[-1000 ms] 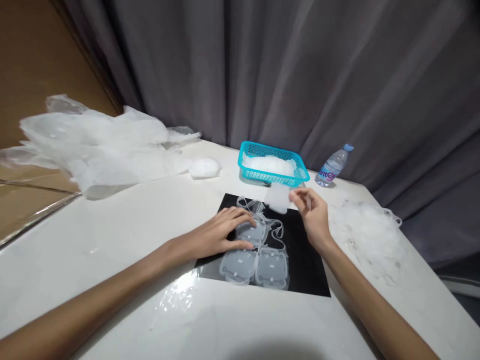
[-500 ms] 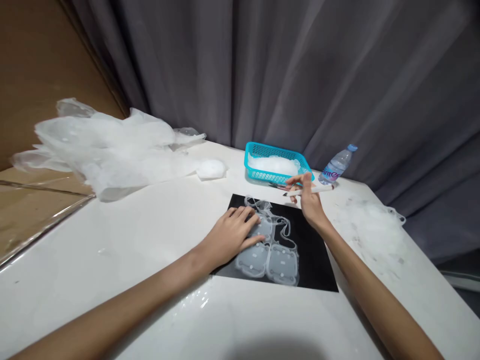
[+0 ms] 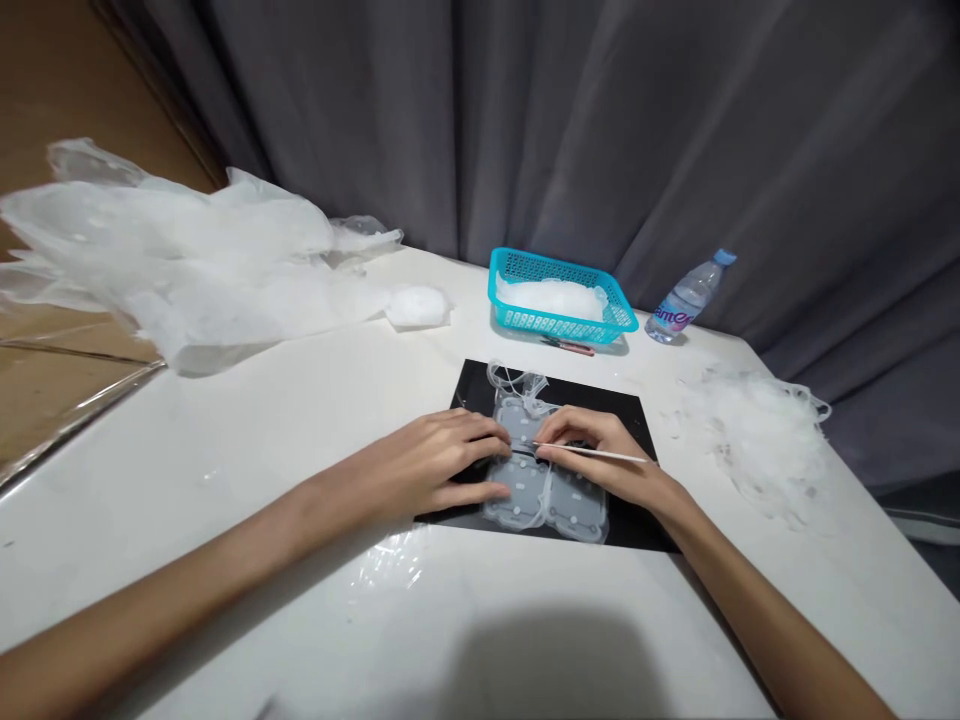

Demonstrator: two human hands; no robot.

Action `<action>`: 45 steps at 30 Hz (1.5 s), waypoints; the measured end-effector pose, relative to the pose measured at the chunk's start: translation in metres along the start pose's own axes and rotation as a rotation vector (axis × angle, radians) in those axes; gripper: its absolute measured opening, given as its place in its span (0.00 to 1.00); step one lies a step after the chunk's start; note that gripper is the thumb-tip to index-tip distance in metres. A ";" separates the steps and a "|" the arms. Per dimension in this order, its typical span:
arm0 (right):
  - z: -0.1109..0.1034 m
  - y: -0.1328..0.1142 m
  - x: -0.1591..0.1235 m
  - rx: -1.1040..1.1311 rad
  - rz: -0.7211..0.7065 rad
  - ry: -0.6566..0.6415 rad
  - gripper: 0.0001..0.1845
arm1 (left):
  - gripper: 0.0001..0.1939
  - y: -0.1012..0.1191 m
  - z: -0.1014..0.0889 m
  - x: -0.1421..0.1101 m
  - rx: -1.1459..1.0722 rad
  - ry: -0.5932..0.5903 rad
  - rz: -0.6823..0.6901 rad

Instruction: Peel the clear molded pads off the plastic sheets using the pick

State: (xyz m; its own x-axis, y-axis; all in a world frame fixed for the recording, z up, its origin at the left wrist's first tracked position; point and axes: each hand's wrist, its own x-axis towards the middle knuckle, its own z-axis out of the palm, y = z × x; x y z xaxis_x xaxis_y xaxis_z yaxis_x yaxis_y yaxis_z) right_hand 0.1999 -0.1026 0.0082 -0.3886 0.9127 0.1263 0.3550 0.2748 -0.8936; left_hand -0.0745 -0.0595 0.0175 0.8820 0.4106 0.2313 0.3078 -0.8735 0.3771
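A black sheet [image 3: 630, 520] lies on the white table. On it rests a translucent grey piece of rounded panels [image 3: 514, 500], dotted with white spots, with loose pale strands [image 3: 531, 390] at its far end. My left hand [image 3: 457, 455] lies over the left edge of this piece, fingers spread and the thumb apart. My right hand [image 3: 611, 455] pinches a slim white pen-like tool [image 3: 600, 455], its tip down at the middle of the piece where the panels meet. The right fingers partly cover the right side of the piece.
Behind the sheet stands a blue basket [image 3: 562, 325] with white material inside; small pink-handled snips [image 3: 568, 347] lie before it. A water bottle [image 3: 686, 300] stands to its right. Crumpled clear plastic [image 3: 225, 260] spreads at left, and whitish scraps [image 3: 765, 430] lie at right.
My right hand has come down and toward me, bringing the tool from above the sheet's far edge onto the grey piece. My left hand has shifted slightly left. The view has tilted a little.
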 end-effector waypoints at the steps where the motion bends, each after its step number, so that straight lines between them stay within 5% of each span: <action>1: 0.000 -0.001 -0.001 -0.023 -0.019 -0.011 0.06 | 0.21 0.001 0.003 -0.005 -0.008 0.013 -0.014; 13: 0.006 -0.003 -0.005 -0.204 -0.166 -0.029 0.06 | 0.29 0.009 0.017 -0.013 0.018 0.069 -0.088; 30: 0.005 -0.014 -0.011 -0.510 -0.245 -0.091 0.11 | 0.20 0.025 0.021 -0.003 0.282 0.072 -0.032; 36: -0.009 -0.019 -0.016 -0.419 -0.136 -0.104 0.09 | 0.20 0.022 0.018 -0.003 0.341 0.052 0.016; 45: -0.004 -0.013 -0.012 -0.300 -0.193 -0.092 0.09 | 0.21 0.014 0.015 -0.006 0.348 0.064 -0.005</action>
State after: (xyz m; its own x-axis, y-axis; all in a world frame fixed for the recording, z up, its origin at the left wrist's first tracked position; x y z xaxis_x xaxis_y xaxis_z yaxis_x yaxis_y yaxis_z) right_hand 0.2032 -0.1165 0.0203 -0.5425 0.8083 0.2287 0.4963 0.5281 -0.6890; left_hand -0.0701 -0.0780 0.0082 0.8594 0.4211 0.2899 0.4249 -0.9037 0.0529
